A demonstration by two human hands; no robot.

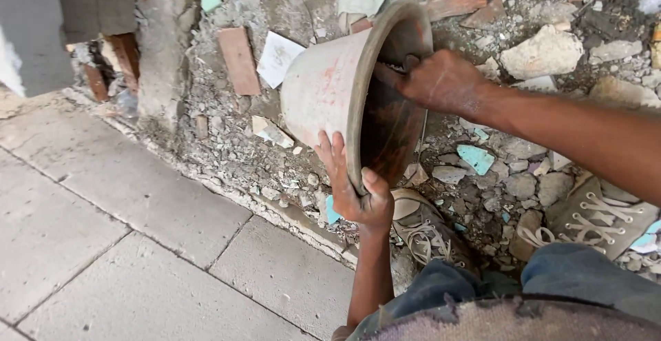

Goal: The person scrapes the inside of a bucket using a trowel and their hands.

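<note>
A worn, pale metal basin (320, 89) with a dark rusty inside is tipped on its side over a heap of rubble. My left hand (354, 186) grips its lower rim, fingers on the outside and thumb inside. My right hand (437, 79) holds the upper rim, fingers curled over the edge. The open mouth faces right, toward me. My two feet in grey laced shoes (427, 227) stand on the debris just below the basin.
Broken bricks (237, 58), concrete chunks (544, 52), turquoise tile shards (475, 156) and dust cover the ground. A paved slab floor (117, 231) lies to the left behind a low kerb. A broken brick pillar base (117, 58) stands at the upper left.
</note>
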